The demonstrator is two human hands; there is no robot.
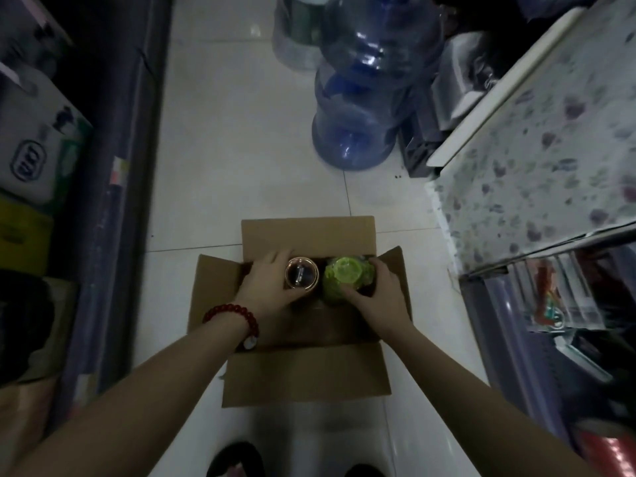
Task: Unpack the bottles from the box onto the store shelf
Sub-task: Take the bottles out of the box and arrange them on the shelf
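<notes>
While inside the box (306,232), both hands grip bottles.

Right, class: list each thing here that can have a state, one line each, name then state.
box: on the floor, flaps open
brown bottle: upright in the box, left hand closed round it
green bottle: upright in the box, right hand closed round it
water jug: standing on the floor beyond the box, looks empty
bracelet: worn on the left wrist
</notes>
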